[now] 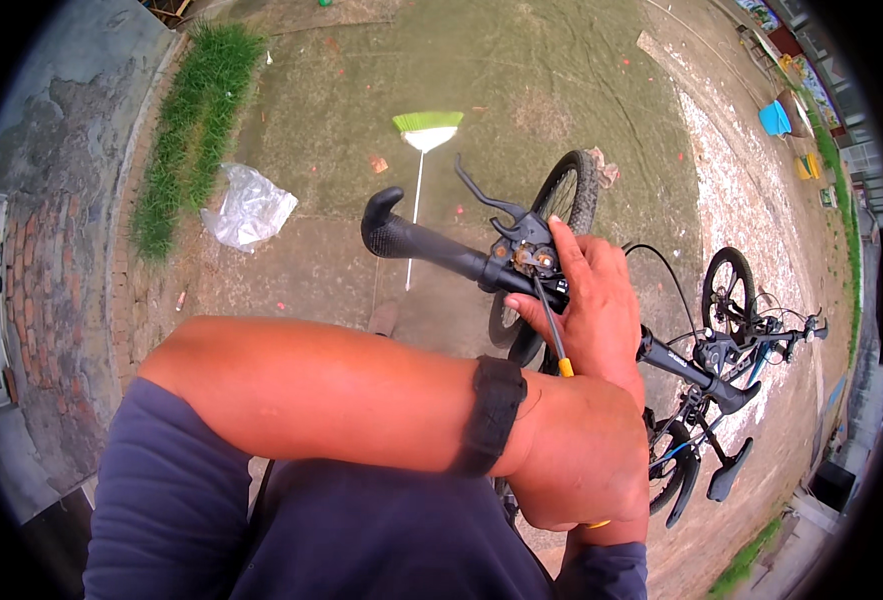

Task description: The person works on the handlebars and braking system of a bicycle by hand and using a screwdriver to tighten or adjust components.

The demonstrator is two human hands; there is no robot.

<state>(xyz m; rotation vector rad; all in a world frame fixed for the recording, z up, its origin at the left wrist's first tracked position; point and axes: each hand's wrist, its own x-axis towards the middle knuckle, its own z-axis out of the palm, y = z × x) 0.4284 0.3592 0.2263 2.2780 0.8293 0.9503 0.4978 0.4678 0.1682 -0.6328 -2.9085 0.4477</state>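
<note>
A bicycle handlebar runs across the middle, with a black grip and a hooked bar end at its left. On the bar sits a black brake lever and shifter unit, its top uncovered and showing rusty metal parts. My right hand holds the handlebar beside this unit, thumb below and fingers along its right side. My left hand crosses over from the left, closed round the handle of a screwdriver. The screwdriver's tip meets the unit. Yellow parts of the handle show on either side of the fist.
Under the bar is the front wheel. A second bicycle stands to the right. Ahead lies a green-and-white broom, with a clear plastic bag and grass to its left. A blue bucket is far right.
</note>
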